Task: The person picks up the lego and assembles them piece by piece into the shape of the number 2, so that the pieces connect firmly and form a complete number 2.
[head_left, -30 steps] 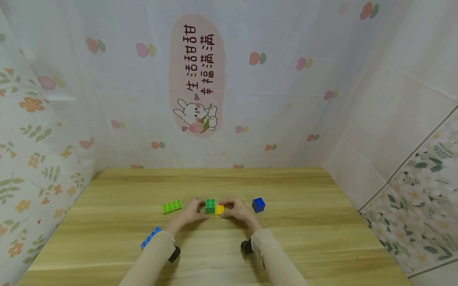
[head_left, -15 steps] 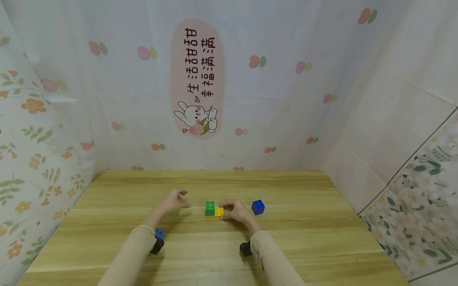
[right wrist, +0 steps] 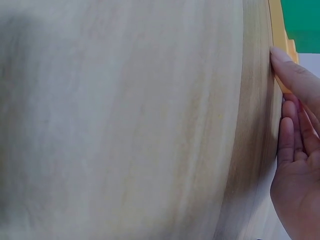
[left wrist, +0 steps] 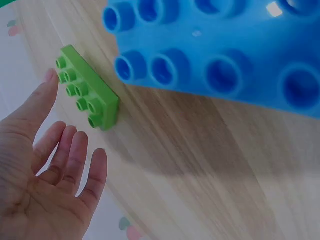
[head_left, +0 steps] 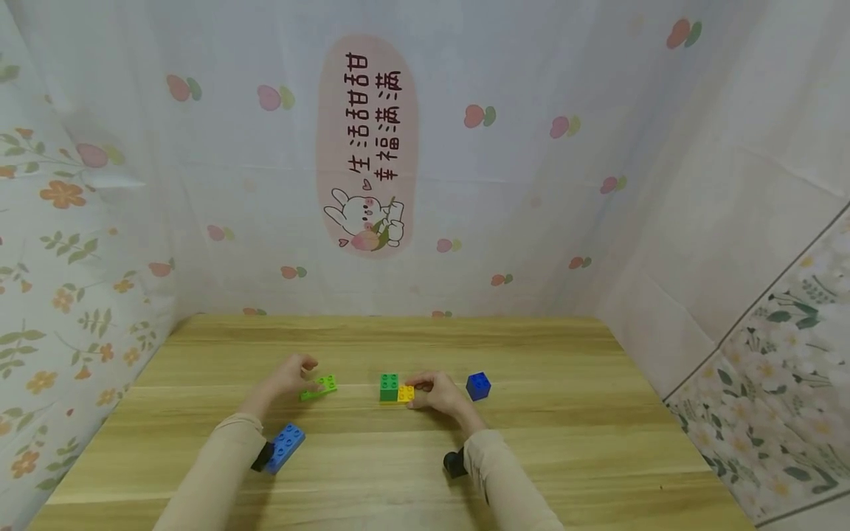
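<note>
Shifted leftward from the green brick [head_left: 389, 386], a person's left hand [head_left: 289, 375] spreads wide at the lime brick [head_left: 326, 384] on the bench [head_left: 551, 450], contact unclear. The right hand [head_left: 436, 392] pinches the yellow brick [head_left: 406, 394] under the green one, near a dark blue brick [head_left: 478, 386].

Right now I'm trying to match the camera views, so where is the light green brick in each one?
Head: the light green brick is low and left of centre, partly hidden by the left hand.
Left wrist: upper left, to the left of the long blue brick.
Right wrist: not in it.
Shared landmark: the wood-grain table, in all three.
</note>
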Action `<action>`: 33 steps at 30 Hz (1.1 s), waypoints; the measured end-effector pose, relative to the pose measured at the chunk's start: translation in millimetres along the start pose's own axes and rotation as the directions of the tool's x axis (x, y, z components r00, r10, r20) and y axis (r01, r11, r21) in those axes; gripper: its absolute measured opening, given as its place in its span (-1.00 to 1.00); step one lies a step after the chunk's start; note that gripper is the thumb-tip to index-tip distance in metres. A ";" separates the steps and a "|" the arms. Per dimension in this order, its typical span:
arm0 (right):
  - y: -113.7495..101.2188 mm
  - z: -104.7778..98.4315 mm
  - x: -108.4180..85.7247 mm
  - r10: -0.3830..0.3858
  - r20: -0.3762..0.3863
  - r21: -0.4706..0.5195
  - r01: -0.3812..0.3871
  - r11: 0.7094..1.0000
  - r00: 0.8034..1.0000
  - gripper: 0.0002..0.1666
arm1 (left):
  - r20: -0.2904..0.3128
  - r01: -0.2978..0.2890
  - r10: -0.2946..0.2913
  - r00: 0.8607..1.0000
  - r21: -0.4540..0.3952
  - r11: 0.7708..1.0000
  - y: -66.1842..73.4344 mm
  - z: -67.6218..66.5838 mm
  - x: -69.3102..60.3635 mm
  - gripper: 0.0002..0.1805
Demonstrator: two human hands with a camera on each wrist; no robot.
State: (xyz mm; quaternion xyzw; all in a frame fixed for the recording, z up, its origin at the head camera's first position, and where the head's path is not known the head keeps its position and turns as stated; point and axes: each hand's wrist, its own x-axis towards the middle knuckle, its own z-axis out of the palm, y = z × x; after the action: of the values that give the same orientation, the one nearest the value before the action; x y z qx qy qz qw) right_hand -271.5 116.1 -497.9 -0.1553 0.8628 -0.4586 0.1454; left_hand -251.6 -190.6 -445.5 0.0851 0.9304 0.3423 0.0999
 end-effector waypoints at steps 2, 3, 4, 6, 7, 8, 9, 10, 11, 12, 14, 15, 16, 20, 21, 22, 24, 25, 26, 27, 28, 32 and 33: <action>1.0 0.8 0.2 0.004 -0.003 0.003 -0.004 1.000 1.000 -0.55 | 0.007 0.011 -0.011 1.000 0.006 1.000 -3.4 0.2 -0.6 -0.41; 1.3 1.0 0.3 0.003 -0.003 0.004 -0.003 1.000 1.000 -0.55 | 0.009 0.006 -0.006 1.000 0.017 1.000 -5.3 0.4 -0.8 -0.41; 1.2 1.1 0.2 0.003 -0.004 0.003 -0.003 1.000 1.000 -0.54 | 0.012 0.007 -0.007 1.000 0.021 1.000 -6.8 0.5 -1.3 -0.41; 0.9 1.4 0.1 0.008 -0.004 0.007 -0.007 1.000 1.000 -0.54 | 0.024 0.009 -0.010 1.000 0.024 1.000 -9.2 0.5 -2.9 -0.40; 0.7 1.6 0.1 0.009 -0.003 0.008 -0.009 1.000 1.000 -0.54 | 0.027 0.015 -0.016 1.000 0.023 1.000 -10.5 0.5 -3.5 -0.39; 0.5 1.7 0.1 0.011 -0.002 0.008 -0.011 1.000 1.000 -0.54 | 0.032 0.024 -0.024 0.999 0.023 0.999 -11.4 0.3 -4.4 -0.38; 0.4 1.7 0.2 0.013 -0.001 0.010 -0.013 1.000 1.000 -0.54 | 0.038 0.023 -0.024 0.999 0.028 0.999 -11.9 0.1 -5.3 -0.38; 0.2 1.8 0.2 0.017 0.000 0.013 -0.017 1.000 1.000 -0.54 | 0.045 0.032 -0.033 0.998 0.028 0.999 -12.0 -0.3 -6.5 -0.37; 0.2 2.0 0.4 0.023 0.000 0.017 -0.023 1.000 1.000 -0.54 | 0.047 0.033 -0.034 0.998 0.032 0.999 -12.5 -0.6 -7.3 -0.36; 0.2 2.0 0.5 0.023 0.001 0.017 -0.023 1.000 1.000 -0.54 | 0.050 0.041 -0.042 0.998 0.030 0.999 -13.2 -0.6 -7.9 -0.36; -0.2 1.6 0.0 0.019 0.002 0.020 -0.019 1.000 1.000 -0.54 | 0.050 0.055 -0.056 0.997 0.023 0.998 -14.3 -0.8 -9.5 -0.35; -0.4 1.3 -0.4 0.018 0.003 0.021 -0.018 1.000 1.000 -0.54 | 0.051 0.056 -0.057 0.997 0.020 0.998 -15.0 -0.7 -10.1 -0.35; -0.5 1.2 -0.7 0.018 0.002 0.020 -0.018 1.000 1.000 -0.54 | 0.048 0.064 -0.064 0.997 0.011 0.998 -15.9 -0.6 -10.6 -0.35; 0.6 0.7 -1.5 0.005 0.001 0.014 -0.005 1.000 1.000 -0.54 | 0.038 0.070 -0.070 0.997 -0.002 0.998 -20.2 1.7 -12.0 -0.34; 0.8 0.9 -1.2 0.003 0.000 0.013 -0.003 1.000 1.000 -0.54 | 0.036 0.069 -0.069 0.997 -0.004 0.998 -20.9 2.3 -12.3 -0.35; 1.2 1.0 -0.9 -0.001 0.000 0.012 0.001 1.000 1.000 -0.53 | 0.031 0.070 -0.070 0.997 -0.003 0.998 -21.6 3.0 -12.4 -0.36; 1.0 1.2 -0.5 -0.001 -0.003 0.016 0.001 1.000 1.000 -0.53 | 0.023 0.063 -0.063 0.998 0.002 0.998 -22.1 4.2 -12.7 -0.39; 0.3 1.3 -0.8 -0.002 -0.004 0.018 0.002 1.000 1.000 -0.53 | 0.021 0.059 -0.059 0.998 0.002 0.998 -21.8 4.3 -13.0 -0.40; -0.8 1.2 -1.6 -0.006 -0.006 0.020 0.006 1.000 1.000 -0.54 | 0.019 0.054 -0.054 0.998 0.003 0.999 -21.2 4.2 -13.1 -0.42; -4.5 0.9 -3.7 -0.006 -0.010 0.027 0.007 1.000 1.000 -0.54 | 0.018 0.049 -0.049 0.999 0.001 0.999 -20.7 4.3 -13.4 -0.44; -9.3 0.0 -6.5 -0.006 -0.010 0.032 0.006 0.999 1.000 -0.54 | 0.013 0.044 -0.044 0.999 0.003 0.999 -20.4 4.6 -13.4 -0.47; -13.3 -1.5 -9.1 -0.001 -0.008 0.041 0.002 0.999 1.000 -0.55 | -0.001 0.007 -0.007 1.000 0.024 1.000 -20.2 4.9 -13.1 -0.56; -12.4 -1.6 -8.5 0.004 -0.007 0.039 -0.004 0.999 1.000 -0.55 | -0.005 0.001 -0.001 1.000 0.027 1.000 -20.4 5.2 -13.4 -0.58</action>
State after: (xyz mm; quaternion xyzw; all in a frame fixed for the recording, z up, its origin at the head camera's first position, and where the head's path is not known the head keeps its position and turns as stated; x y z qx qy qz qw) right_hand -262.7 114.1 -485.7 -0.1491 0.8546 -0.4754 0.1463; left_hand -239.3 -205.7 -461.1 0.0850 0.9352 0.3300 0.0966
